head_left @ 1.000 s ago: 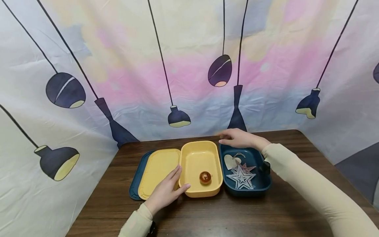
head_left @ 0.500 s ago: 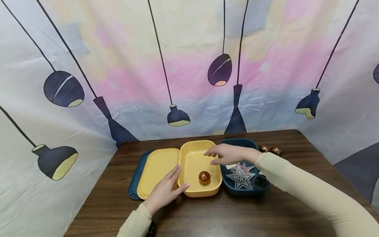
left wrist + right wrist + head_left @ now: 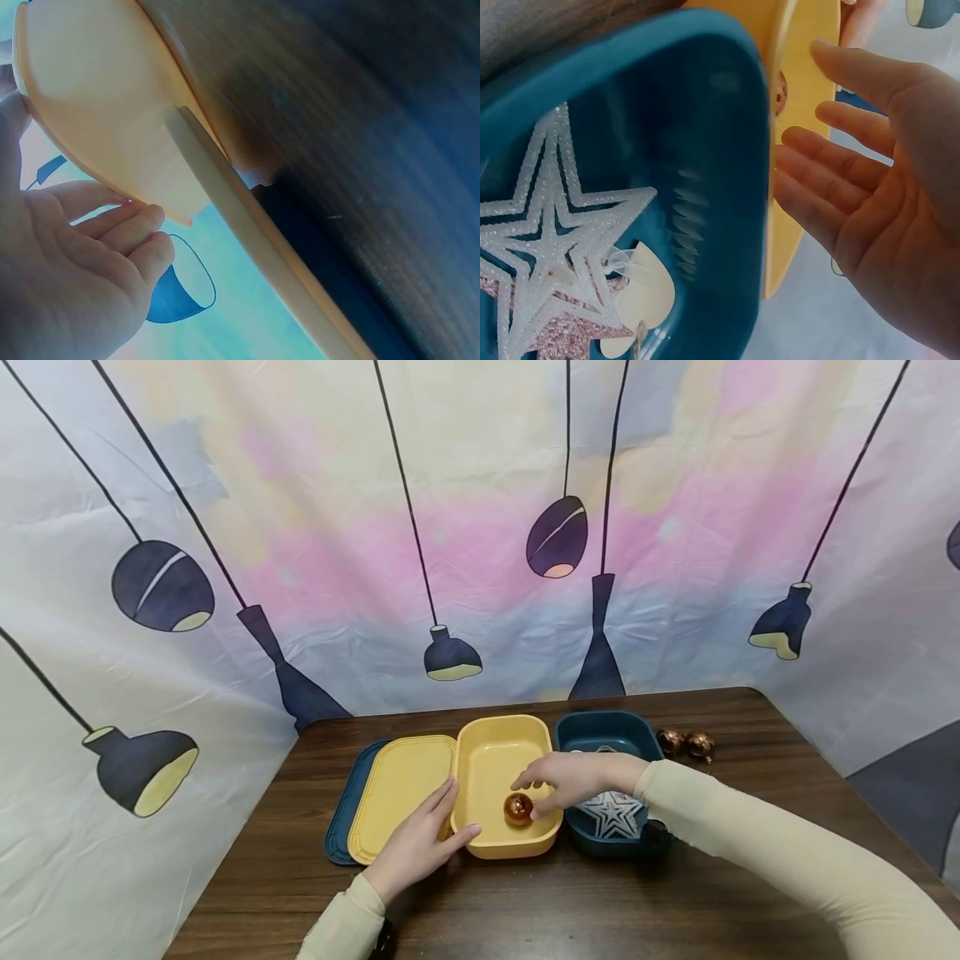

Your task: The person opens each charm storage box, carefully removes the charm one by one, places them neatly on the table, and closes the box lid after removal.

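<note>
In the head view a shiny copper bauble [image 3: 517, 809] lies in the yellow box [image 3: 491, 727]. My right hand [image 3: 570, 777] reaches over that box's right wall, fingers spread around the bauble with the thumb close to it; contact is unclear. In the right wrist view the fingers of my right hand [image 3: 877, 157] are loosely bent, and the bauble [image 3: 781, 94] is partly hidden by the box wall. My left hand [image 3: 420, 843] rests along the yellow box's left rim, fingers nearly straight; the left wrist view shows the left hand's [image 3: 90, 255] fingertips against the rim.
A dark blue box [image 3: 600, 718] stands on the right, holding a glittery white star [image 3: 547, 225], a pinkish star [image 3: 570, 337] and a wooden heart [image 3: 645, 300]. Two copper baubles [image 3: 701, 745] lie behind it. Yellow [image 3: 401, 777] and blue [image 3: 341, 810] lids overlap on the left.
My right hand has moved from the blue box's far left corner into the yellow box, down toward the bauble. Two baubles behind the blue box have come into view. My left hand stays put.
</note>
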The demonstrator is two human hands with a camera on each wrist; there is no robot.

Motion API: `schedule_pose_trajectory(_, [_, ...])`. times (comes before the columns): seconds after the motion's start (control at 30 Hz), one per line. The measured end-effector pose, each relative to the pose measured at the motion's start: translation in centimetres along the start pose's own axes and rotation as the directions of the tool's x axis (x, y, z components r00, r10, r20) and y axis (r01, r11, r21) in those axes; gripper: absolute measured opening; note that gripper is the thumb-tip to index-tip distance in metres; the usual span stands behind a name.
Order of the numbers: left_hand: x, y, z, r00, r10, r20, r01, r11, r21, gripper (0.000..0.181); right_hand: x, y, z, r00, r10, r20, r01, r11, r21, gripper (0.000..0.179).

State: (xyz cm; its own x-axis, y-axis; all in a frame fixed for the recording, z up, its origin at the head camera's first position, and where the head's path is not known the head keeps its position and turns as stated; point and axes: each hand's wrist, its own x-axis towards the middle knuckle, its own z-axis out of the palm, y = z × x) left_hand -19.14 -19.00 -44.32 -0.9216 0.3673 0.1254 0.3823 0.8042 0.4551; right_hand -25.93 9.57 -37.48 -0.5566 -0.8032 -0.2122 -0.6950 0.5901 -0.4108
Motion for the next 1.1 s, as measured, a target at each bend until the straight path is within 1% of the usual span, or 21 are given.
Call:
schedule_pose_trajectory(0.17, [0.0, 0.0, -0.1, 1.000, 0.004, 0.000, -0.004, 1.000, 0.001, 0.088, 0.4, -0.2, 0.5, 1.000, -0.005, 0.026, 0.006, 0.999, -0.034, 0.046])
schedule_pose_trajectory(0.27, [0.0, 0.1, -0.1, 1.000, 0.001, 0.002, -0.001, 1.000, 0.005, 0.089, 0.8, -0.3, 0.8, 1.000, -0.008, 0.026, 0.009, 0.998, -0.065, 0.047])
schedule_pose_trajectory(0.4, [0.1, 0.1, -0.1, 1.000, 0.003, -0.001, -0.003, 1.000, 0.002, 0.088, 1.4, -0.4, 1.2, 1.000, -0.006, 0.022, 0.008, 0.997, -0.082, 0.048])
schedule_pose_trajectory(0.57, [0.1, 0.1, 0.0, 1.000, 0.003, 0.001, -0.003, 1.000, -0.001, 0.087, 2.4, -0.7, 1.6, 1.000, -0.020, 0.021, 0.022, 0.996, -0.091, 0.050])
schedule_pose_trajectory(0.67, [0.1, 0.1, 0.0, 1.000, 0.008, 0.001, -0.008, 1.000, -0.006, 0.086, 3.3, -0.9, 1.6, 0.999, -0.023, 0.031, 0.026, 0.992, -0.125, 0.052])
schedule_pose_trajectory(0.87, [0.1, 0.1, 0.2, 1.000, 0.012, 0.007, -0.012, 1.000, -0.016, 0.088, 4.8, -1.3, 1.4, 0.997, -0.036, 0.069, 0.049, 0.980, -0.195, 0.052])
schedule_pose_trajectory(1.1, [0.0, -0.1, 0.0, 1.000, 0.021, -0.003, -0.021, 1.000, -0.005, 0.091, 6.1, -1.6, 1.1, 0.993, -0.012, 0.117, 0.041, 0.969, -0.245, 0.050])
